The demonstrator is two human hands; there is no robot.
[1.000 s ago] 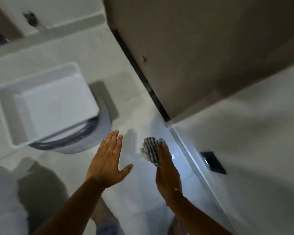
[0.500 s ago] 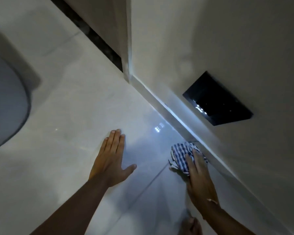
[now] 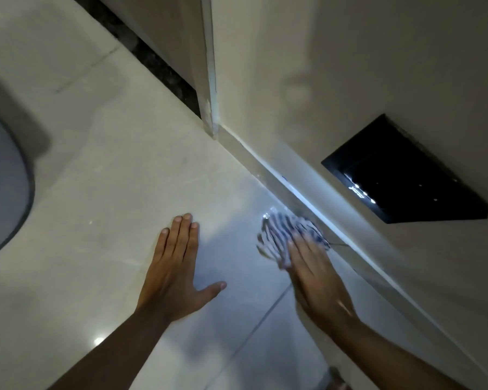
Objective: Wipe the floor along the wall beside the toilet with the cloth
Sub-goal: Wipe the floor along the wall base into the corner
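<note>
On the pale tiled floor (image 3: 119, 170), the right hand (image 3: 313, 274) presses flat, fingers together, on the striped cloth (image 3: 288, 235) against the skirting (image 3: 293, 192), while the left hand (image 3: 178, 266), spread and empty, seems to brace the reach.

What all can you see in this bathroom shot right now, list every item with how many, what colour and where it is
cloth: one, blue and white striped, bunched on the floor against the skirting at the foot of the wall, under the right hand's fingers
floor: one, glossy pale tile with grout lines, fills the lower left
wall: one, beige, upper right
skirting: one strip, pale, along the foot of the wall
black panel: one, glossy black, set in the wall above the cloth
toilet: one, grey in this dim light, only an edge at far left
door frame: one, pale, top centre, dark threshold strip beside it
left hand: one, flat and open over the floor, holds nothing
right hand: one, blurred, pressing the cloth
</note>
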